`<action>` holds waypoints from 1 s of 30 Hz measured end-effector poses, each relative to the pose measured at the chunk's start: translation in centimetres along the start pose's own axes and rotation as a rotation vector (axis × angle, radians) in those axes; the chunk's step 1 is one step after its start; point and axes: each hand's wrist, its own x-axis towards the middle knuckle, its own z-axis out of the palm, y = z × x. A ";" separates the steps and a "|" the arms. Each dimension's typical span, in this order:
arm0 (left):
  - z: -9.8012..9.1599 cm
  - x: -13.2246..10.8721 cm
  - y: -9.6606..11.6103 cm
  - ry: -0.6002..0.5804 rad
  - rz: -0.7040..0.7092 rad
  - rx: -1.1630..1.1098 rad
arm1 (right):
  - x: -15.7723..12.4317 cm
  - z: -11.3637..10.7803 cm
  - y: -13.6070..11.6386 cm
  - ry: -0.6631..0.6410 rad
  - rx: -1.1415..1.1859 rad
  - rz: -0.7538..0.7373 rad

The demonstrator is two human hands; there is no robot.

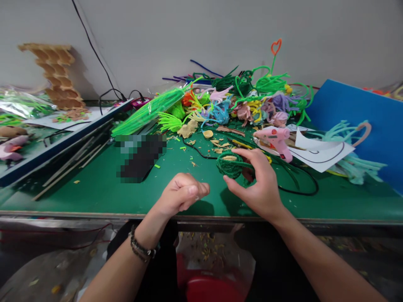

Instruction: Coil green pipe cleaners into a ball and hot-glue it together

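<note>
**Right hand gripping a green coil at the table's front edge**

The right hand (pixel 258 184) is closing its fingers and thumb around a dark green coil (pixel 231 165) of fuzzy wire, holding it just above the green table (pixel 94 184), near the front edge and slightly right of centre. A pale scrap is sitting on top of the coil. The left hand (pixel 182 195) is curling into a loose fist just beside it, to the left, fingers pressed together; whether anything is lying inside the fist cannot be told. A beaded bracelet (pixel 141 247) is circling the left wrist.

Just behind the right hand, a pink glue gun (pixel 275 140) is lying on the table, with a black cord (pixel 299 184) looping past it. A white paper sheet (pixel 317 153) is resting to its right, against a blue board (pixel 355 113). A heap of coloured fuzzy wires (pixel 245 96) is piling up at the back, and cardboard scraps (pixel 220 144) are littering the surface between the heap and the coil.
</note>
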 end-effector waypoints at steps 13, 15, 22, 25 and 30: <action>0.0 -0.2 1.0 -0.385 -0.291 0.057 | 0.0 0.0 0.0 -0.007 0.010 0.015; -0.2 -0.1 1.0 -0.448 -0.337 0.075 | 0.0 0.0 0.0 -0.012 0.007 0.023; 0.0 0.3 0.6 -0.590 -0.430 0.096 | -0.1 0.1 -0.2 -0.013 0.007 0.014; 0.4 0.5 0.7 -0.622 -0.482 0.127 | -0.1 0.0 -0.3 -0.013 -0.004 -0.035; 0.9 0.9 1.2 -0.624 -0.551 0.257 | -0.2 -0.1 -0.6 0.023 -0.028 -0.098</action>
